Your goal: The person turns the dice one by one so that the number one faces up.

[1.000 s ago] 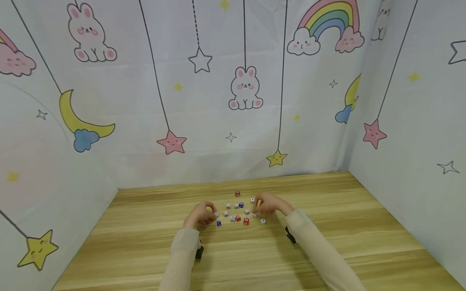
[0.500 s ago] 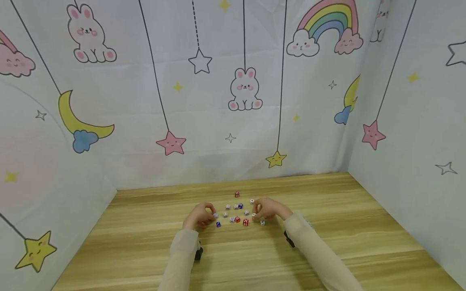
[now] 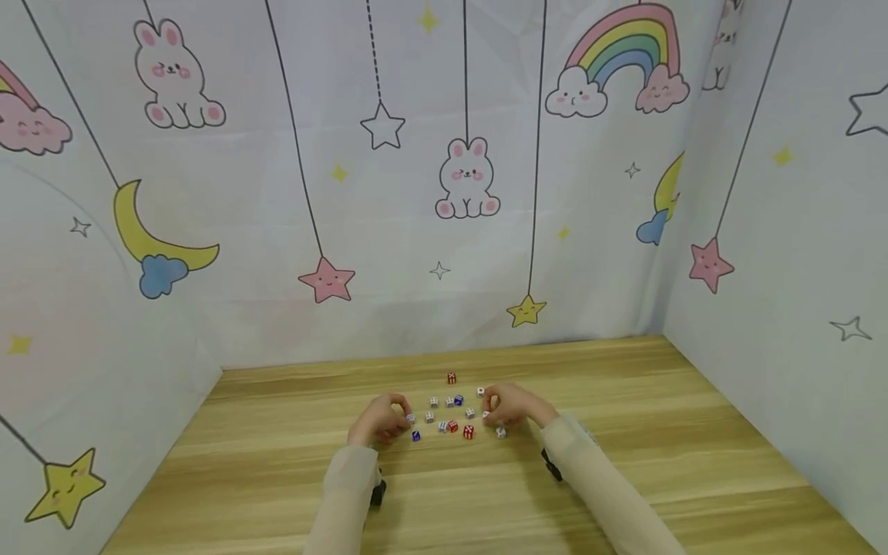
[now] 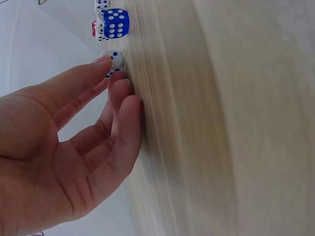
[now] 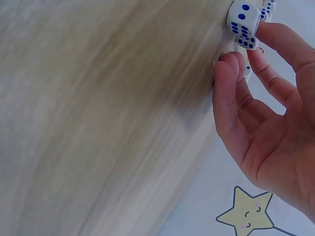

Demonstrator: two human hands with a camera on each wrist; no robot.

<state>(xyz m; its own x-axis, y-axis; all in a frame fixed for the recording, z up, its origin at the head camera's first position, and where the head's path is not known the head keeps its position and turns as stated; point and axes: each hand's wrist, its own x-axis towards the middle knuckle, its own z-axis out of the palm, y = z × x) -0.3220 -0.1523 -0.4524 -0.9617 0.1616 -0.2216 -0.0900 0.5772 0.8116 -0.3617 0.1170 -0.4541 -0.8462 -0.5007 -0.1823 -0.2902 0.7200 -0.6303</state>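
Note:
In the head view my left hand (image 3: pixel 380 418) is at the left edge of a loose group of dice. Its thumb and fingertips pinch a white die with blue dots (image 4: pixel 117 60), seen in the left wrist view, low over the tabletop. At the right edge of the group, my right hand (image 3: pixel 513 405) holds another white die (image 5: pixel 247 43) between thumb and fingers, partly covered by a nearer white die (image 5: pixel 243 18). A blue die (image 3: pixel 416 436) lies just in front of the left hand. Red dice, among them one red die (image 3: pixel 469 432), lie between the hands.
The wood-grain table (image 3: pixel 444 493) is closed in by white printed cloth walls (image 3: pixel 388 324) at the back and sides. One red die (image 3: pixel 452 378) lies farthest back. A blue die (image 3: pixel 459 400) touches a white one mid-group. Black straps (image 3: pixel 551 465) circle both wrists.
The whole head view has shifted slightly down in the frame. My right fingers have drawn in around the white die, covering more of it. The left hand keeps its pinch, and the other dice stay put.

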